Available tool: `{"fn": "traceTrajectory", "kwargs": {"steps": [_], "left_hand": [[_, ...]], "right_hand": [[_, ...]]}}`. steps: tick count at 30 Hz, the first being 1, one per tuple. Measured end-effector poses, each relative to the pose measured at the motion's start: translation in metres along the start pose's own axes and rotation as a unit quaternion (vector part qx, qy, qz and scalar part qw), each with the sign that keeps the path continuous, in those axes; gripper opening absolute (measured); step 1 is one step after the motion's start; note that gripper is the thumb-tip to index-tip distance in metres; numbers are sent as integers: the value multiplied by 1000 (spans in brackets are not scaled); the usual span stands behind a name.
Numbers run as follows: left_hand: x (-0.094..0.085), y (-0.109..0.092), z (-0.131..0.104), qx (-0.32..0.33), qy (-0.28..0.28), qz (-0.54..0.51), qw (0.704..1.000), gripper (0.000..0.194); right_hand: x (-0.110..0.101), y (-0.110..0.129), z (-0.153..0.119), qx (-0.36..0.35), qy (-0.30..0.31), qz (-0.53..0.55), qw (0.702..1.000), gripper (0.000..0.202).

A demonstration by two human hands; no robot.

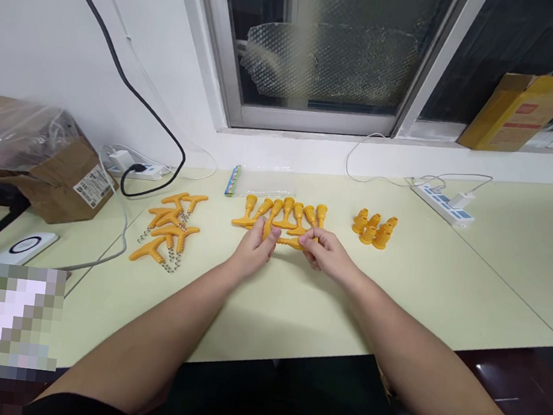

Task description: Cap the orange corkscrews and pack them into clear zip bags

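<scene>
Between my two hands is a yellow corkscrew [284, 241] with its sleeve on, held level above the table. My left hand [254, 248] is closed round its T-handle end. At the sleeve end, the fingers of my right hand [327, 249] are closed in a pinch. Just behind lie several sleeved yellow corkscrews [287, 210] in a row, partly hidden by my hands. To the left is a loose pile of bare corkscrews [174, 226] with metal spirals showing. Several loose yellow sleeves [371, 229] stand grouped to the right.
A clear plastic bag [264, 183] lies behind the row. Power strips [441, 204] with cables sit toward the wall. An opened cardboard box [70, 177] and a white charging pad [26, 247] are at the left. A yellow carton [521, 115] leans at the window.
</scene>
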State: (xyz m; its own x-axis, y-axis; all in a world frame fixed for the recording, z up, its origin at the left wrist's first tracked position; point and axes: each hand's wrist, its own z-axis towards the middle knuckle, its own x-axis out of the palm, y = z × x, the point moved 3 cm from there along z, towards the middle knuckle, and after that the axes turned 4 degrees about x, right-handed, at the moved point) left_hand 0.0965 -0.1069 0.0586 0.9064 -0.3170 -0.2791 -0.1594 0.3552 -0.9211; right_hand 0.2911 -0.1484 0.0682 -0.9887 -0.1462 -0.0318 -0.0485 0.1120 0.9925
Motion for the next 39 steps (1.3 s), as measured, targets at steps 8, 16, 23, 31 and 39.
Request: {"fn": "traceTrajectory", "kwargs": {"steps": [8,16,23,31,39], "left_hand": [[-1,2,3,146,38,-29,988,32],[-11,-8,4,228,118,235,937,33],[-2,6,8,154,137,323,924,36],[1,14,11,151,118,375,907,23],[-13,12,16,154,98,374,909,34]], "right_hand": [[-12,5,5,58,-4,233,971,45],[-25,1,11,-39,6,206,978,58],[-10,-16,12,-57,145,28,987,67],[-10,-13,4,-96,112,-145,978,45],[-57,5,11,-155,-147,-345,914,20]]}}
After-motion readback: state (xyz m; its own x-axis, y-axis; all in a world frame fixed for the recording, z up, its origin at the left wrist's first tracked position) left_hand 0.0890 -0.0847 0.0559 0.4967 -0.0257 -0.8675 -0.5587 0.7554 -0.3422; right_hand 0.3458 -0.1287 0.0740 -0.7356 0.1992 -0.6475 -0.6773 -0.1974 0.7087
